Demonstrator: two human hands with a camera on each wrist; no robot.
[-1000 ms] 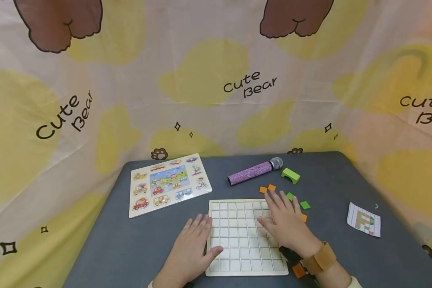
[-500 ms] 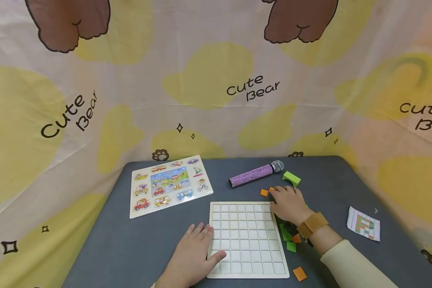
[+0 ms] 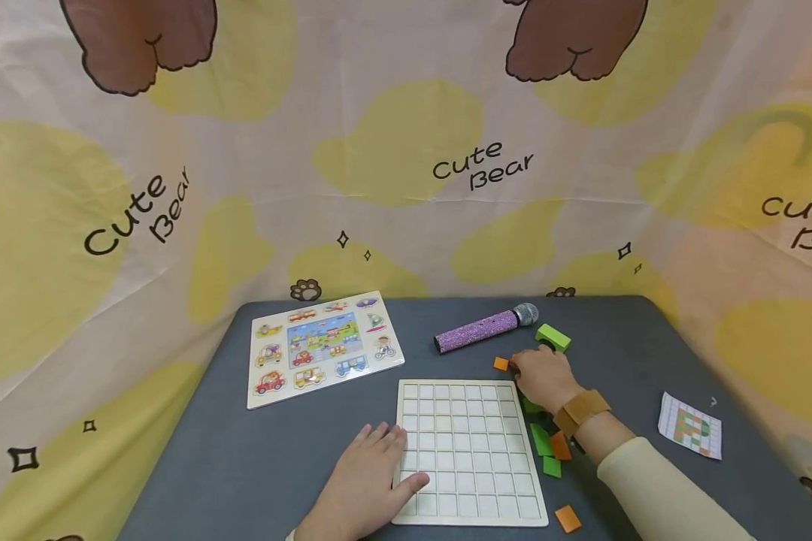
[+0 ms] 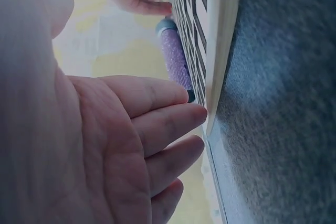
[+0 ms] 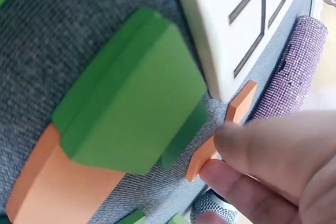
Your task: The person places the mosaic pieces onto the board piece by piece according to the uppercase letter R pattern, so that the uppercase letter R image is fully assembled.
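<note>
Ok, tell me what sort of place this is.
Probably a children's play corner: a picture board and coloured tiles lie on the table, with a "Cute Bear" cloth behind.

backdrop (image 3: 392,219): creased pale cloth, yellow patches (image 3: 406,139) | table (image 3: 257,458): dark grey

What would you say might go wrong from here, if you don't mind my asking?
The right hand pinches a thin orange tile, which might slip. Loose green tiles lie beside the board near that wrist, which could scatter them. The left hand is at the board's edge, so a nudge might shift it.
</note>
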